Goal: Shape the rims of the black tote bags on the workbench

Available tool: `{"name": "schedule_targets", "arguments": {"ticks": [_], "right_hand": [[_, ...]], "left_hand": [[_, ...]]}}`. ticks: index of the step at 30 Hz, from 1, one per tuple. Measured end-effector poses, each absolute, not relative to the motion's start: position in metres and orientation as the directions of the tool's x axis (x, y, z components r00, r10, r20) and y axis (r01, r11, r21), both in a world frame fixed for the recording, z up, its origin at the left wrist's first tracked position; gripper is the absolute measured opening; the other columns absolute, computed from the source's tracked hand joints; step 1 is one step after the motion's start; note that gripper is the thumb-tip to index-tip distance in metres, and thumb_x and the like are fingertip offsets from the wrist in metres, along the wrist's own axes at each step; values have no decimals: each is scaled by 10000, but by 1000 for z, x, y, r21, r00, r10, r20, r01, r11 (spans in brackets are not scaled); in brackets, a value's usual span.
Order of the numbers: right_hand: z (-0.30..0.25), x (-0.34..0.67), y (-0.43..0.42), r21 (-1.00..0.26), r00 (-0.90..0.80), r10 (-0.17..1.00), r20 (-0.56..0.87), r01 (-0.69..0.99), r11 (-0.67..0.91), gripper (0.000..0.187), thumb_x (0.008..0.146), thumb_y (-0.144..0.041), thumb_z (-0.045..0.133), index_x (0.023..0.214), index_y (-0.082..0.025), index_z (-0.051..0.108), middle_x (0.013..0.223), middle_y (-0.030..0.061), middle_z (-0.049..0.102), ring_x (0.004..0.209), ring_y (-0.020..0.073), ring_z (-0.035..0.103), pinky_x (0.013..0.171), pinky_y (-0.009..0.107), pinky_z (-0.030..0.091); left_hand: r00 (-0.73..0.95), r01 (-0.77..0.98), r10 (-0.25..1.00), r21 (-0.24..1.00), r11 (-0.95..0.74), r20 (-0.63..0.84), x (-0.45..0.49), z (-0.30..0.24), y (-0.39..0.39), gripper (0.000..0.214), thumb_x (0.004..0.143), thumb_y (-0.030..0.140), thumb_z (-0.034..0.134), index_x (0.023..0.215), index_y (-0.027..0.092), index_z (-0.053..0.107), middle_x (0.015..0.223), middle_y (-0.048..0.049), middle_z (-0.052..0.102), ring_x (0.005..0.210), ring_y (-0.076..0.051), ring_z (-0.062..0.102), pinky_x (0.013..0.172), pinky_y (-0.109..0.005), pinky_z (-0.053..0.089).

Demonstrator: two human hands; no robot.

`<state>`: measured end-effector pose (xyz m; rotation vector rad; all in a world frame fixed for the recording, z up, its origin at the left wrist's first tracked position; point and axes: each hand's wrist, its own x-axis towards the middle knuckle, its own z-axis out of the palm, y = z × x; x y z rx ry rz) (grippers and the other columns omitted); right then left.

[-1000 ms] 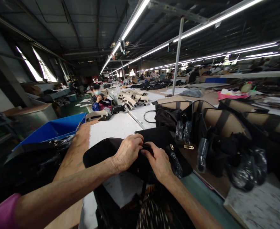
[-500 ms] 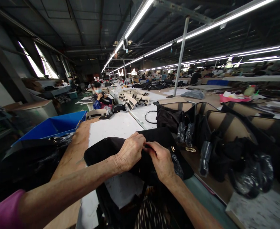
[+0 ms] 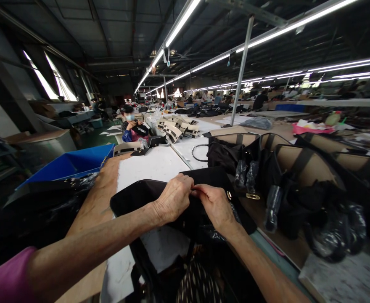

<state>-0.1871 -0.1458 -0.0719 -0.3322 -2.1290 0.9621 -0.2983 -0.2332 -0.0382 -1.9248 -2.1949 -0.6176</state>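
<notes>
A black bag (image 3: 137, 194) lies in front of me on the bench, with gold-coloured metal fittings (image 3: 229, 195) and some clear plastic wrap on its right side. My left hand (image 3: 175, 198) is closed at the bag's upper middle, fingers curled in. Close against it, my right hand (image 3: 215, 207) pinches with thumb and forefinger at the same spot. Both seem to grip the bag's black material where they meet; the exact part is hidden by the fingers. A gold-coloured clasp piece (image 3: 252, 196) sticks out just right of the bag.
Several black bags with beige linings (image 3: 305, 162) and plastic-wrapped handles stand along the right. A blue bin (image 3: 68, 165) is at left, beside the wooden bench edge (image 3: 92, 202). Beige strips (image 3: 174, 128) lie farther back, near a seated masked person (image 3: 133, 128). A metal post (image 3: 242, 71) rises behind.
My right hand has turned slightly, its wrist a little farther right, and the fingertips of both hands are still together on the bag. The view has shifted slightly.
</notes>
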Motion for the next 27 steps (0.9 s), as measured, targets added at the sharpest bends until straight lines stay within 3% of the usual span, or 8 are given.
{"name": "schedule_targets", "arguments": {"ticks": [7,13,19,21,23,27], "right_hand": [[-68,-189,-141,-784,-708,552,441,-6,620,186,783,-215,494,853,-226,665,742,-8,661,717,156,596,668,242,436],[-63,-188,-148,-760,-704,534,467,-11,650,175,795,-244,479,824,-202,646,777,8,657,707,155,585,655,242,432],[-75,-189,-147,-605,-667,454,590,7,796,147,825,-208,476,857,-193,619,837,21,641,741,144,583,692,240,435],[-78,-188,-146,-498,-673,399,622,53,865,150,837,-204,471,912,-186,599,829,30,631,736,146,580,672,241,436],[-78,-187,-145,-345,-703,318,636,110,932,160,840,-205,475,958,-176,579,800,40,618,729,158,576,648,254,435],[-74,-186,-147,-103,-744,193,640,166,981,205,840,-194,477,1033,-160,539,815,67,602,766,184,571,681,287,436]], "left_hand": [[-187,958,901,276,79,391,-303,-35,-230,144,713,64,418,673,152,524,673,-13,536,663,-134,499,631,-251,405],[-31,898,920,415,-146,390,-308,-22,-250,166,713,50,463,784,152,573,1056,-52,548,942,-142,526,854,-259,415],[-178,799,850,578,-169,495,-316,-15,-262,208,721,82,507,909,153,558,1067,-54,559,926,-140,553,839,-258,443],[-210,855,844,511,-86,493,-319,-17,-262,315,707,123,550,1019,168,536,1078,-53,564,968,-159,536,876,-285,422],[-204,930,884,366,40,422,-323,-21,-261,395,680,186,604,1067,181,531,1057,-59,581,987,-192,522,886,-322,408],[-205,978,945,95,186,254,-325,-26,-261,269,700,217,580,967,194,582,886,-56,626,865,-222,562,762,-336,438]]}}
